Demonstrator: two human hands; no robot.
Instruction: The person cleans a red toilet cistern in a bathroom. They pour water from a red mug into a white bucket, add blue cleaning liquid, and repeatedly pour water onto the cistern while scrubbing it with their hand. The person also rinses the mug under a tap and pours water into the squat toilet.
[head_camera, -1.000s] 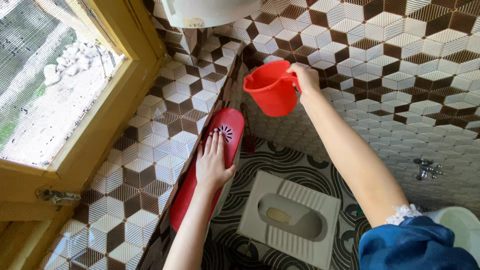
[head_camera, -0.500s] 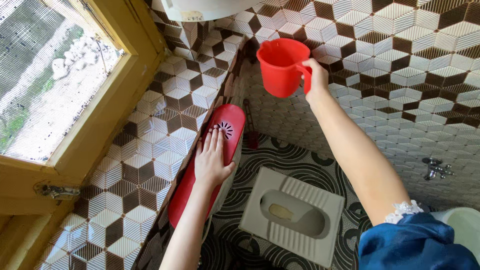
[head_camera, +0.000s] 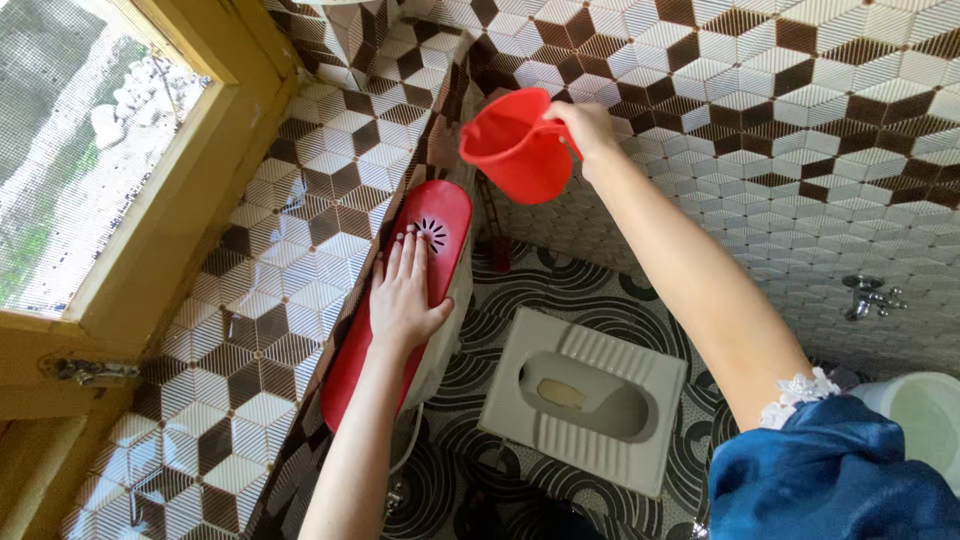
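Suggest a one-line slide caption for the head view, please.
Left hand flat on a red cistern lid; right hand holds a tilted red jug above it.

A home bathroom: a squat toilet pan (head_camera: 583, 398) set in the patterned floor (head_camera: 500, 280), tiled walls (head_camera: 800, 130), a wall tap (head_camera: 865, 297).

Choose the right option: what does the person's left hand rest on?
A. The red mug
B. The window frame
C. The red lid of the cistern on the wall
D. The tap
C: the left hand lies flat, fingers spread, on the red lid of the wall cistern, while the right hand holds the red mug by its handle.
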